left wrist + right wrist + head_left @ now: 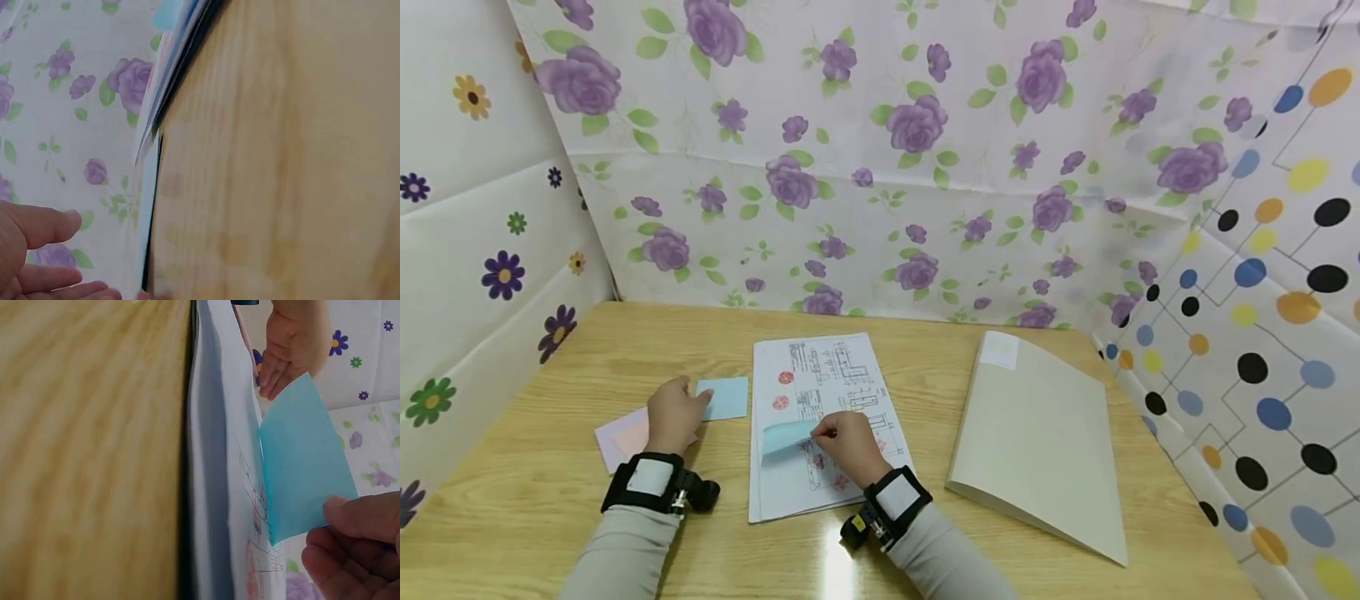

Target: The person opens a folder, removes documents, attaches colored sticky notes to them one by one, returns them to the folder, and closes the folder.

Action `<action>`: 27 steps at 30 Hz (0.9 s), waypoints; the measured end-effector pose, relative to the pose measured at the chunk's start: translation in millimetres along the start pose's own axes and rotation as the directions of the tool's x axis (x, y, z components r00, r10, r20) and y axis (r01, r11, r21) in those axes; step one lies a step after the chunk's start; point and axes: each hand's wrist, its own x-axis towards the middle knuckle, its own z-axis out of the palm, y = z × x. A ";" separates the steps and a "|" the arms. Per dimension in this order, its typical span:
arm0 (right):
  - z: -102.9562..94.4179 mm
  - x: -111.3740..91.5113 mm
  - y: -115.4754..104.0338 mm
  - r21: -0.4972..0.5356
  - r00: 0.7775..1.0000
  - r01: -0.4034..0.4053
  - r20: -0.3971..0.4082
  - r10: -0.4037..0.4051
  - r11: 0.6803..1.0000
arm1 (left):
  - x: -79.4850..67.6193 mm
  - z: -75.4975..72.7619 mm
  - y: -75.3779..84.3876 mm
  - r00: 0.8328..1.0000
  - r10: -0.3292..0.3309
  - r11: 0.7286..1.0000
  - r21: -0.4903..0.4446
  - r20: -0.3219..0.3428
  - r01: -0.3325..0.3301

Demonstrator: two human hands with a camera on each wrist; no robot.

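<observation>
My right hand (850, 442) pinches the edge of a light blue sticky note (784, 437) between thumb and forefinger. In the right wrist view the note (303, 462) stands up from the top sheet, its far edge against the paper. Beneath it lies a stack of printed sheets (782, 492) with line drawings and red round stamps. My left hand (672, 412) is over the table to the left, fingers extended, its fingertips at a blue sticky-note pad (728, 398). Partly under that hand are a lilac pad (612, 454) and a pink pad (631, 435).
A large cream folder (1037, 442) with a white label (999, 350) lies on the right of the wooden table (925, 358). Flowered cloth (850, 167) hangs behind the table, and patterned cloths close in both sides.
</observation>
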 end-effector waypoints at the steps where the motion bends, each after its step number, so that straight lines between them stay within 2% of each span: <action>1: -0.2 -0.7 0.2 -0.004 1.000 -0.003 0.015 0.003 1.000 | -0.6 -0.3 1.6 1.000 0.016 1.000 0.012 0.004 -0.016; 5: -0.8 -3.2 2.1 -0.003 0.996 -0.023 0.087 0.023 1.000 | -4.4 -2.8 11.9 0.992 0.124 0.990 0.065 0.020 -0.125; 10: -3.1 -3.4 0.2 -0.009 0.993 -0.008 0.122 0.009 1.000 | -15.3 -0.1 31.0 0.965 0.243 0.965 0.073 0.101 -0.251; 12: -2.8 -1.9 -2.8 -0.034 0.992 0.005 0.125 -0.001 0.999 | -22.1 5.6 39.3 0.943 0.303 0.943 0.102 0.135 -0.317; 15: 0.6 1.1 -6.9 -0.103 0.988 0.035 0.157 -0.018 0.994 | -33.2 18.5 50.0 0.892 0.410 0.879 0.177 0.188 -0.442; 17: 4.5 3.2 -8.7 -0.168 0.980 0.082 0.192 -0.049 0.982 | -40.4 26.6 57.2 0.858 0.447 0.835 0.226 0.253 -0.502; 19: 9.1 4.1 -8.7 -0.217 0.968 0.147 0.232 -0.095 0.965 | -46.9 33.0 62.9 0.831 0.454 0.804 0.253 0.323 -0.538; 21: 12.9 4.5 -8.9 -0.244 0.953 0.206 0.270 -0.137 0.948 | -51.6 37.5 65.8 0.810 0.448 0.783 0.270 0.380 -0.560; 23: 14.4 3.7 -10.2 -0.262 0.941 0.223 0.310 -0.137 0.939 | -54.3 40.8 65.6 0.790 0.451 0.763 0.278 0.416 -0.583; 27: 15.4 2.5 -12.1 -0.304 0.923 0.221 0.373 -0.098 0.927 | -53.2 43.4 58.5 0.768 0.467 0.742 0.277 0.438 -0.610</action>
